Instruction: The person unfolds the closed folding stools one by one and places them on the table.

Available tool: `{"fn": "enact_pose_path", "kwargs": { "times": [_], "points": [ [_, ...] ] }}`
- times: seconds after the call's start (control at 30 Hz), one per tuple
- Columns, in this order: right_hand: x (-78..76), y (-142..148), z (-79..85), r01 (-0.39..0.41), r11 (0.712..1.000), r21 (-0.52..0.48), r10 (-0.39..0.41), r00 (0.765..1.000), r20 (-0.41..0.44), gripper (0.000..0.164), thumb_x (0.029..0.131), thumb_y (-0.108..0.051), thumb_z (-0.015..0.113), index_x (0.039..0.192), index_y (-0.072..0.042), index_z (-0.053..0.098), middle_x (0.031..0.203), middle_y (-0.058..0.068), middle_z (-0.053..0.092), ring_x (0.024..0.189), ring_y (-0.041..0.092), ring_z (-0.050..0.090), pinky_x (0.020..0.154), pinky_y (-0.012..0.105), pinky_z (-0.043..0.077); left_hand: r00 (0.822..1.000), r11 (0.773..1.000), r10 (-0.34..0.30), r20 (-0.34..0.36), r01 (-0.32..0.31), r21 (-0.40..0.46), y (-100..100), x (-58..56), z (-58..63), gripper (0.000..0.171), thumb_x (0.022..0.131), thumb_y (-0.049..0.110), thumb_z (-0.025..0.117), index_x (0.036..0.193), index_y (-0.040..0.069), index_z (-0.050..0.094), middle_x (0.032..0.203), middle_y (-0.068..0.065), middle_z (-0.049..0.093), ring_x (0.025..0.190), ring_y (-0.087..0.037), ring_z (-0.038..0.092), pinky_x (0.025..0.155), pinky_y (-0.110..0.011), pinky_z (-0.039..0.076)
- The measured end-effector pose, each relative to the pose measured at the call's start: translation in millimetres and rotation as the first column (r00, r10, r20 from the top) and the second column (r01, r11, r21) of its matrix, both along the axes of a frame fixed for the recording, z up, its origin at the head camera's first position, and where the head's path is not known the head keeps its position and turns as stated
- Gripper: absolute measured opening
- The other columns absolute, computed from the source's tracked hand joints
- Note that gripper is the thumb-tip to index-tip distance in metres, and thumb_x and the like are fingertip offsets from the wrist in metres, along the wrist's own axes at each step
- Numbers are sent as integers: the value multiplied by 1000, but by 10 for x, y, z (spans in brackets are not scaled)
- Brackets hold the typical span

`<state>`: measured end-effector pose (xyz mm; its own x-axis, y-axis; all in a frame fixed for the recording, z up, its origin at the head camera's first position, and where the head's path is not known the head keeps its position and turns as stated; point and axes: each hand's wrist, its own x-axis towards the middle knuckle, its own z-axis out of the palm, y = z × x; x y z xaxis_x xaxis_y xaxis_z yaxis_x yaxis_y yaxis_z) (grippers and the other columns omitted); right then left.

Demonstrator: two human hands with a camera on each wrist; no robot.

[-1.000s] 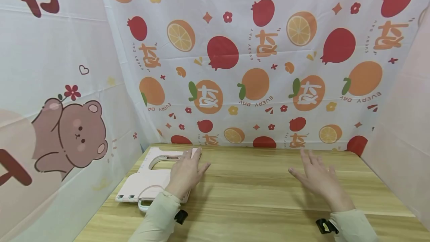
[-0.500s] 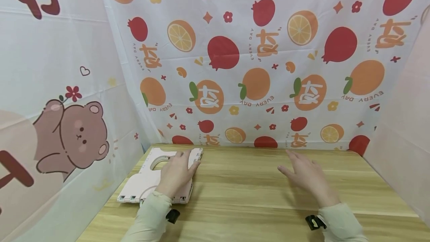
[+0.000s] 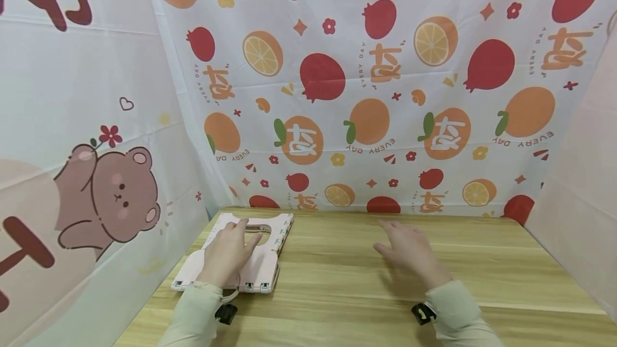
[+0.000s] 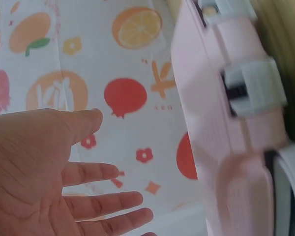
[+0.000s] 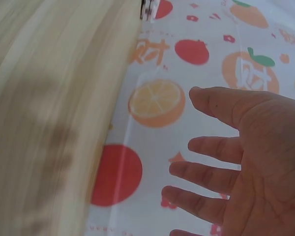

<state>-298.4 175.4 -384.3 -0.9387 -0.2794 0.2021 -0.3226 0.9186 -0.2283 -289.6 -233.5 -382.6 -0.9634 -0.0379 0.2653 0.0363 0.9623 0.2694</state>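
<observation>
A flat, pale pink plastic folding stool (image 3: 262, 264), by its look, lies folded on the left of the table, with an oval cutout at its far end and clips along its edges. Its white carry handle (image 3: 231, 296) shows at the near edge. Over the stool hovers my left hand (image 3: 224, 253), fingers spread; in the left wrist view the same hand (image 4: 34, 172) is apart from the stool's side (image 4: 201, 98). My right hand (image 3: 412, 253) hangs above the bare wood with fingers extended, and nothing is in its palm (image 5: 270, 147).
The wooden table (image 3: 337, 293) carries the stool near its left edge. A fruit-printed curtain (image 3: 356, 159) rises behind the table. Another curtain with a bear print (image 3: 120, 197) closes off the left side, and a pale cloth (image 3: 573, 175) the right.
Both hands have drifted left and slightly down in the head view. My left hand has passed from the stool's right side to over its middle. The stool itself stays in place.
</observation>
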Motion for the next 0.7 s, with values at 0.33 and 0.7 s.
{"fn": "enact_pose_path", "kwargs": {
  "times": [0.33,0.7],
  "points": [
    [-129,-466,-70,-62,998,-16,62,998,32,63,101,-36,75,152,-5,58,152,19,63,142,41,59,117,63,48,998,999,40,43,-40,7,-421,87,-73,69,108,50,58,153,-2,50,144,-39,56,129,-61,58,97,-75,53],
    [-273,-974,-191,-131,991,42,129,991,34,63,101,-38,75,153,-8,58,153,14,63,142,35,60,115,58,51,992,996,89,91,-91,17,-785,171,-131,72,108,45,58,152,-10,44,142,-46,53,127,-66,55,100,-75,50]
  ]
}}
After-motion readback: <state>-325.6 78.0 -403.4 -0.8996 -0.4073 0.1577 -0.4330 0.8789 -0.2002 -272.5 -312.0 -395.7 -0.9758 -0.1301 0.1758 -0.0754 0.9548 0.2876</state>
